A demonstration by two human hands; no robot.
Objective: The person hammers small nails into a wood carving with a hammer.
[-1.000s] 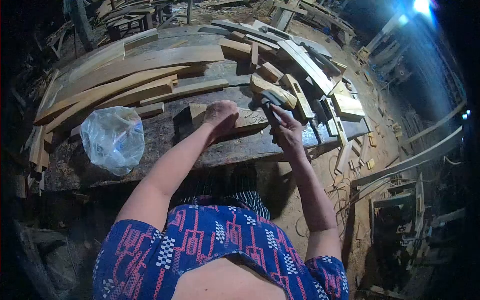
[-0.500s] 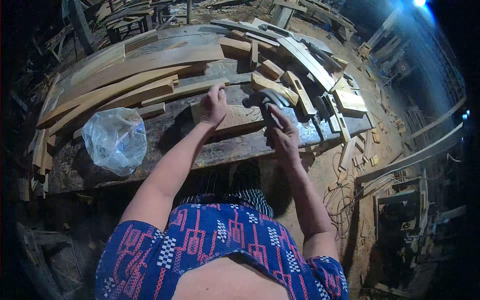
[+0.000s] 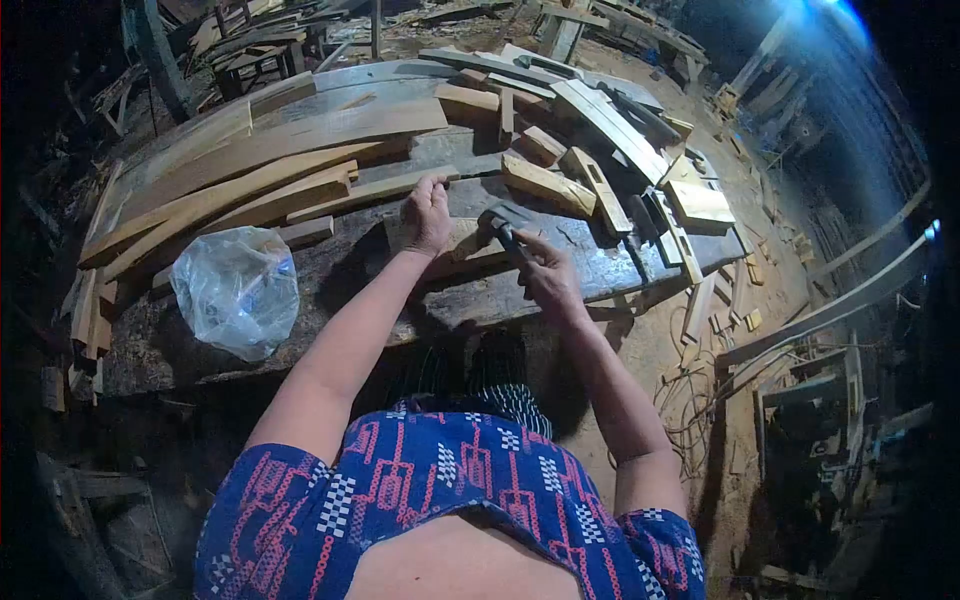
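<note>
My right hand (image 3: 552, 277) is wrapped round the handle of a claw hammer (image 3: 503, 222). The hammer's metal head overlaps the right part of a short, wide wood block (image 3: 462, 238) lying on the workbench. At the block's left part is my left hand (image 3: 428, 216), its fingers curled together; what they hold, if anything, I cannot tell. Just beyond that hand runs a thin wooden strip (image 3: 375, 192). To the right of the hammer, a rough-ended piece of timber (image 3: 548, 184) lies on the bench.
A clear plastic bag (image 3: 236, 292) sits at the left of the workbench (image 3: 160, 345). Long boards (image 3: 270, 142) cover its far left side. On the right lie a slotted wood piece (image 3: 597, 190), a pale block (image 3: 699, 206) and dark tools. Cables (image 3: 685, 400) trail over the littered floor.
The hammer has come down and to the left, from raised beside the block to over it. My right hand moved slightly left with it; my left hand stays near the block.
</note>
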